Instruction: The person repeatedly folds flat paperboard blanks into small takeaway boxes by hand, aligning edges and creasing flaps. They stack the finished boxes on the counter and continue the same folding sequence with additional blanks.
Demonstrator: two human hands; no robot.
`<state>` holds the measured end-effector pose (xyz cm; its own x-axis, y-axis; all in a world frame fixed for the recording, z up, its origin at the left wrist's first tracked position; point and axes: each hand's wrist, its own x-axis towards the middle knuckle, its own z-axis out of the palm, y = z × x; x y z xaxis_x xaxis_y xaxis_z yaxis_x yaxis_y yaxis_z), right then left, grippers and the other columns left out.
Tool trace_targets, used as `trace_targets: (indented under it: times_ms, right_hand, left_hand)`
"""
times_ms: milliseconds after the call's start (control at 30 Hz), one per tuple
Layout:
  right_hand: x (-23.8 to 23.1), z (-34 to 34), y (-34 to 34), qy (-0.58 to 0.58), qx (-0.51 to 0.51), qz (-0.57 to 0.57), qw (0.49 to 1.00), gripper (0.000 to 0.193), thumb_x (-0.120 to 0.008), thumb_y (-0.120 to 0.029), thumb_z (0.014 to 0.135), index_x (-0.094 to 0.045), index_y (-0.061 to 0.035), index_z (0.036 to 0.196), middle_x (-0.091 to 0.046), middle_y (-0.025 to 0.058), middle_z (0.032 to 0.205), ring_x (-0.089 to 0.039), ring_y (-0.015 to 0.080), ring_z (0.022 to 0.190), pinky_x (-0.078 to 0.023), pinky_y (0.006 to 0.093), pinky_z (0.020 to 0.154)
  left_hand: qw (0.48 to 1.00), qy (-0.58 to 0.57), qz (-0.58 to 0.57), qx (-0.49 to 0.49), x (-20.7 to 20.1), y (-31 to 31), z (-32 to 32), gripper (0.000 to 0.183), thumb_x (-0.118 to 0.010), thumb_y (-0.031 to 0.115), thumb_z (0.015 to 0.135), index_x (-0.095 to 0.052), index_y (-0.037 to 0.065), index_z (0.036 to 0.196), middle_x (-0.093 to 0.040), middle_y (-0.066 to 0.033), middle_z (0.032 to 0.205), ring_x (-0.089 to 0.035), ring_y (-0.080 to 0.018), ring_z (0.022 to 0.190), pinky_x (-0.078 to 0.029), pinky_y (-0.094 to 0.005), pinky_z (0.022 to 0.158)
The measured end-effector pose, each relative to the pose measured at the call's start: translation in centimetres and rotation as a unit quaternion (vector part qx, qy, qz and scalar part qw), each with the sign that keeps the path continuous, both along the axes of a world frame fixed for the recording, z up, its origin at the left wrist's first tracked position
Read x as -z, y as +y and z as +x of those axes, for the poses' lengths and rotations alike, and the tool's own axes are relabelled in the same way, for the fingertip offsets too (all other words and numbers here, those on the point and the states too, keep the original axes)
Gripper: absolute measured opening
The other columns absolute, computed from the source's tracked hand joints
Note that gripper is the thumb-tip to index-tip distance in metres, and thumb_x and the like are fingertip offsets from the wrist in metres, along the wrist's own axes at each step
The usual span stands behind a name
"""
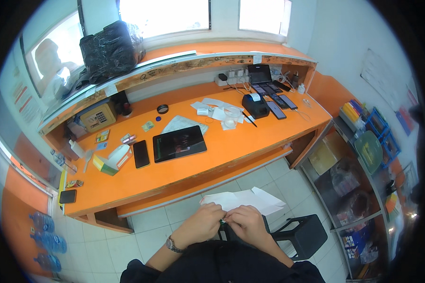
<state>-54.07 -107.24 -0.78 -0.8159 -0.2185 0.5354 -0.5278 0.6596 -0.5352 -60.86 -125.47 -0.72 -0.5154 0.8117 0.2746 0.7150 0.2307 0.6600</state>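
Observation:
My left hand [205, 223], with a bracelet watch [173, 244] on its wrist, is closed in a pinch just in front of my body. Against it, fingertips nearly touching, my right hand [247, 222] is closed too. A small greenish bit shows below the fingertips, but what they pinch is too small to name. Folded white paper [245, 200] spreads just beyond the fingers. Whether either hand grips that paper I cannot tell.
Beyond me runs an orange counter [184, 172] with a tablet [180, 143], a phone [141, 154] and a black printer [256, 106]. A dark stool [307, 233] stands at my right, near a shelf unit [356, 220]. Blue water bottles [49, 242] lie at the left.

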Motion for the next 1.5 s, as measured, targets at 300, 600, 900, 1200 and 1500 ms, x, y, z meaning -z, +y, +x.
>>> trace_targets:
  times_ms: [300,600,900,1200,1500]
  right_hand:
    - [1.8,0.9,1.1,-0.211,0.036,-0.108,0.971,0.008,-0.071,-0.007,0.075,-0.064,-0.0038,0.079,-0.064,0.0107,0.077,-0.062,0.0285,0.069,-0.048,0.0351,0.059]
    - [1.7,2.2,4.8,-0.179,-0.004,0.067,0.982,0.035,-0.075,-0.027,0.077,-0.064,-0.0083,0.104,-0.067,0.0112,0.098,-0.064,0.0316,0.091,-0.049,0.0400,0.081]
    - [2.3,2.0,6.8,-0.246,-0.002,0.043,0.968,0.015,-0.068,-0.015,0.080,-0.068,-0.0057,0.092,-0.067,0.0113,0.083,-0.064,0.0322,0.083,-0.049,0.0422,0.075]
    - [1.8,0.2,4.5,-0.237,-0.079,0.031,0.968,0.014,-0.065,-0.015,0.082,-0.067,-0.0050,0.091,-0.064,0.0148,0.078,-0.061,0.0349,0.074,-0.048,0.0416,0.068]
    - [0.9,-1.0,3.0,-0.190,-0.081,0.014,0.978,0.015,-0.069,-0.012,0.079,-0.069,-0.0066,0.094,-0.062,0.0082,0.072,-0.061,0.0269,0.071,-0.046,0.0396,0.075]
  left_hand:
    - [0.996,-0.002,-0.086,0.003,1.2,1.3,1.6,0.017,-0.059,0.011,0.080,-0.064,-0.001,0.090,-0.060,-0.0195,0.082,-0.057,-0.0379,0.083,-0.045,-0.0443,0.079]
    - [0.985,-0.112,-0.133,0.008,0.7,-5.0,-1.9,0.019,-0.070,0.018,0.081,-0.073,0.008,0.096,-0.067,-0.0153,0.079,-0.064,-0.0295,0.074,-0.049,-0.0367,0.067]
    - [0.972,-0.220,-0.082,-0.009,1.0,-9.0,-2.1,0.018,-0.069,0.020,0.084,-0.071,0.003,0.090,-0.066,-0.0129,0.075,-0.061,-0.0257,0.068,-0.048,-0.0316,0.064]
    - [0.975,0.159,-0.021,-0.154,1.4,-3.5,-0.7,0.019,-0.062,0.026,0.089,-0.064,0.008,0.092,-0.064,-0.0099,0.086,-0.061,-0.0280,0.089,-0.041,-0.0462,0.096]
    - [0.988,-0.096,-0.118,-0.007,2.3,-3.8,-2.8,0.017,-0.061,0.019,0.088,-0.070,0.008,0.097,-0.069,-0.0071,0.084,-0.064,-0.0258,0.085,-0.033,-0.0510,0.105]
